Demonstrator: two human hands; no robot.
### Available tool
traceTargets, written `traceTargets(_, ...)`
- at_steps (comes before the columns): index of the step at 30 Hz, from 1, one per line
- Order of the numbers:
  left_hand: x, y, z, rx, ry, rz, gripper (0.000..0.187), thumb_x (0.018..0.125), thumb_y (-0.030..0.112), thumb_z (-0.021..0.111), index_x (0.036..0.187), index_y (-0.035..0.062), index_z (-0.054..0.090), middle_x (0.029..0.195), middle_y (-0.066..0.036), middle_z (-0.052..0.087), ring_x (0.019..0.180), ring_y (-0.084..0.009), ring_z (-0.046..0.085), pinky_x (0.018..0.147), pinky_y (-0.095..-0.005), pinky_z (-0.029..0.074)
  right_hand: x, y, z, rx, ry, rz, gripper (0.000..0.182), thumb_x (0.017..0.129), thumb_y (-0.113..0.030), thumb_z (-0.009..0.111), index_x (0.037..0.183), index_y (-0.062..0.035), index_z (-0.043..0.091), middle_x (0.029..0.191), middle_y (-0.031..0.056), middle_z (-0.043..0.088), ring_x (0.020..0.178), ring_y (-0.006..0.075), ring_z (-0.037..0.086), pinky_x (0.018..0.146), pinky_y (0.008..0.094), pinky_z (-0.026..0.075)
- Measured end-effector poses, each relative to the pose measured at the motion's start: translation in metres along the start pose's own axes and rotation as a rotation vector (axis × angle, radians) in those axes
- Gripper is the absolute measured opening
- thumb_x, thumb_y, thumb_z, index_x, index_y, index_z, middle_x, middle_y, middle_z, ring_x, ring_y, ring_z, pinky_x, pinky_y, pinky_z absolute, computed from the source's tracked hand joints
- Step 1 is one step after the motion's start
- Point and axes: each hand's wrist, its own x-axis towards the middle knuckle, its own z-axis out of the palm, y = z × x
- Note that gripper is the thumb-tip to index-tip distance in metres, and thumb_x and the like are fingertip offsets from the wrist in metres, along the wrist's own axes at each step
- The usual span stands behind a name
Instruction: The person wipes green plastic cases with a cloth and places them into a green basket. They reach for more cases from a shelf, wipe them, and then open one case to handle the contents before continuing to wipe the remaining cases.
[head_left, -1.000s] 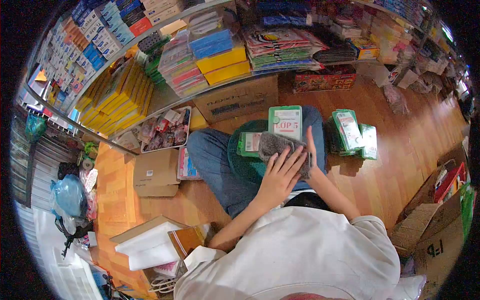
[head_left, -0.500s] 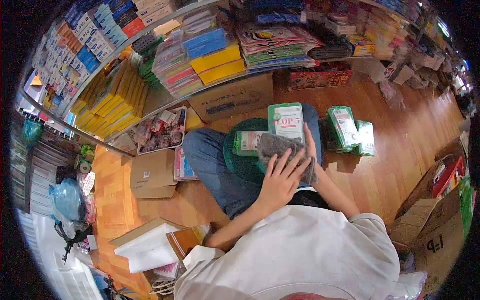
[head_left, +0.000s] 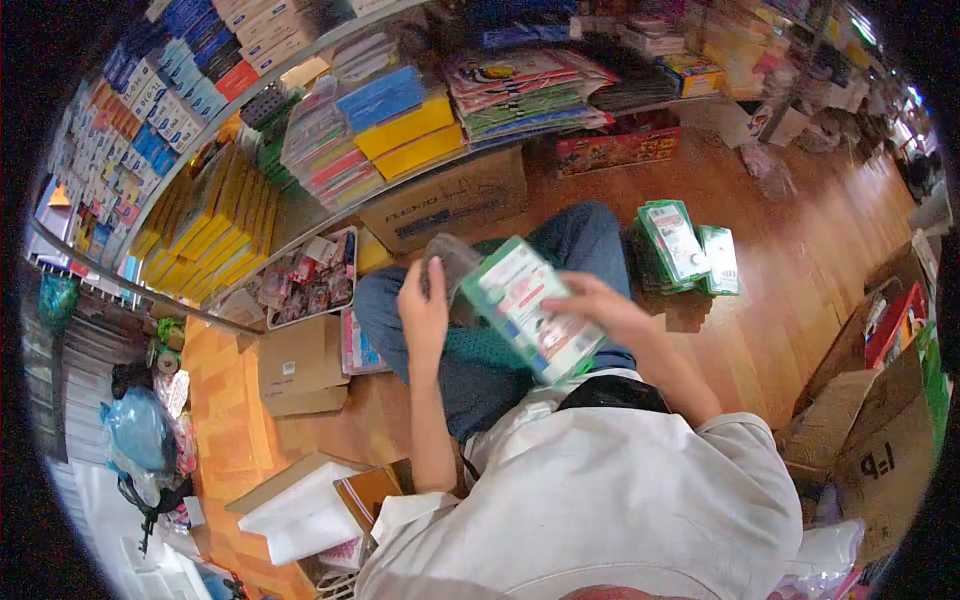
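Observation:
My right hand point(head_left: 603, 308) grips a green-edged flat pack with a white label point(head_left: 530, 310) and holds it tilted above my lap. My left hand point(head_left: 424, 306) is raised just left of the pack, its fingers closed on a grey cloth point(head_left: 447, 263) that sticks up behind it. Under both hands a dark green round mesh item point(head_left: 484, 352) rests on my jeans. More green packs point(head_left: 680, 248) are stacked on the wooden floor to the right of my knee.
A low shelf point(head_left: 330, 215) ahead carries stacks of coloured paper and boxes, with a cardboard box point(head_left: 450, 205) beneath it. A tray of small goods point(head_left: 310, 275) and a flat carton point(head_left: 297, 365) lie to the left. Open cardboard boxes point(head_left: 880, 440) stand on the right.
The pack lay flat on my lap with my left hand pressing the cloth on it. Now my right hand has lifted and tilted the pack, and my left hand has drawn the cloth away to the left.

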Motion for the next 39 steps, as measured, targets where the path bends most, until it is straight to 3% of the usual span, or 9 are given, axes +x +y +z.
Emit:
traceTargets(5, -0.02, -0.039, -0.041, -0.008, 0.052, -0.18, 0.037, 0.096, 0.028, 0.051, 0.104, -0.0069, 0.059, 0.095, -0.014, 0.065, 0.088, -0.0174, 0.057, 0.083, -0.0303, 0.044, -0.037, -0.08, -0.085, -0.341, 0.752, -0.224, 0.037, 0.083, -0.027, 0.07, 0.11, -0.0029, 0.06, 0.092, 0.0072, 0.067, 0.072, 0.0142, 0.065, 0.061, 0.0283, 0.054)
traceTargets(7, -0.033, -0.064, -0.04, 0.044, 0.338, -0.202, 0.041, 0.097, 0.031, 0.049, 0.105, -0.0079, 0.059, 0.1, -0.013, 0.064, 0.092, -0.0181, 0.055, 0.087, -0.0307, 0.041, -0.056, -0.086, -0.154, -0.416, 0.904, -0.568, 0.034, 0.083, -0.026, 0.071, 0.106, -0.0023, 0.063, 0.091, 0.0083, 0.067, 0.077, 0.014, 0.064, 0.066, 0.0282, 0.052)
traceTargets(9, -0.037, -0.094, -0.057, 0.039, 0.236, -0.263, 0.045, 0.098, 0.033, 0.047, 0.106, -0.0095, 0.058, 0.104, -0.013, 0.062, 0.095, -0.0191, 0.053, 0.09, -0.0304, 0.039, -0.077, -0.086, -0.223, -0.609, 1.138, -0.778, 0.039, 0.082, -0.032, 0.072, 0.103, -0.0001, 0.065, 0.091, 0.0092, 0.067, 0.074, 0.0143, 0.063, 0.062, 0.0301, 0.051)
traceTargets(20, -0.05, -0.077, -0.054, 0.1, 0.251, -0.292, 0.051, 0.096, 0.036, 0.051, 0.118, -0.0097, 0.055, 0.117, -0.017, 0.058, 0.109, -0.024, 0.051, 0.099, -0.0318, 0.034, -0.122, 0.007, -0.359, -0.451, 1.15, -0.077, 0.044, 0.076, -0.037, 0.075, 0.104, -0.0041, 0.067, 0.083, 0.007, 0.07, 0.066, 0.0157, 0.067, 0.052, 0.0298, 0.051)
traceTargets(27, -0.052, -0.083, -0.052, 0.038, 0.14, -0.374, 0.054, 0.095, 0.037, 0.052, 0.122, -0.0095, 0.052, 0.119, -0.019, 0.056, 0.114, -0.0256, 0.047, 0.101, -0.0326, 0.031, -0.102, 0.062, -0.427, -0.608, 1.212, -0.158, 0.055, 0.075, -0.04, 0.076, 0.115, -0.0036, 0.063, 0.092, 0.0051, 0.069, 0.074, 0.0138, 0.063, 0.058, 0.0288, 0.051)
traceTargets(32, -0.056, -0.078, -0.052, -0.02, 0.087, -0.306, 0.036, 0.098, 0.028, 0.049, 0.101, -0.0068, 0.057, 0.094, -0.006, 0.058, 0.087, -0.015, 0.049, 0.084, -0.027, 0.039, -0.085, 0.089, -0.507, -1.203, 1.419, -0.057, 0.079, 0.069, -0.059, 0.072, 0.122, -0.002, 0.058, 0.102, 0.0249, 0.065, 0.095, 0.0381, 0.062, 0.089, 0.0453, 0.047)
traceTargets(34, -0.058, -0.058, -0.047, -0.015, 0.103, -0.309, 0.036, 0.098, 0.028, 0.049, 0.1, -0.0067, 0.058, 0.094, -0.006, 0.058, 0.087, -0.0154, 0.05, 0.084, -0.0271, 0.039, -0.082, 0.028, -0.411, -1.34, 1.535, -0.03, 0.077, 0.074, -0.053, 0.07, 0.126, 0.0018, 0.053, 0.12, 0.0292, 0.055, 0.107, 0.0413, 0.054, 0.093, 0.046, 0.043)
traceTargets(36, -0.057, -0.065, -0.047, -0.048, 0.112, -0.285, 0.037, 0.098, 0.029, 0.048, 0.099, -0.0064, 0.057, 0.092, -0.006, 0.057, 0.086, -0.0155, 0.049, 0.083, -0.0273, 0.039, -0.062, -0.006, -0.356, -1.238, 1.603, -0.56, 0.062, 0.082, -0.042, 0.067, 0.124, 0.001, 0.054, 0.122, 0.029, 0.052, 0.105, 0.0424, 0.055, 0.093, 0.0463, 0.043)
traceTargets(39, -0.058, -0.056, -0.046, -0.281, 0.153, -0.542, 0.051, 0.095, 0.034, 0.053, 0.123, -0.008, 0.052, 0.123, -0.013, 0.057, 0.112, -0.0186, 0.052, 0.098, -0.0293, 0.038, -0.025, -0.053, -0.233, -1.276, 1.394, -0.834, 0.048, 0.086, -0.031, 0.065, 0.123, -0.0013, 0.056, 0.123, 0.0239, 0.053, 0.106, 0.0379, 0.056, 0.092, 0.043, 0.045)
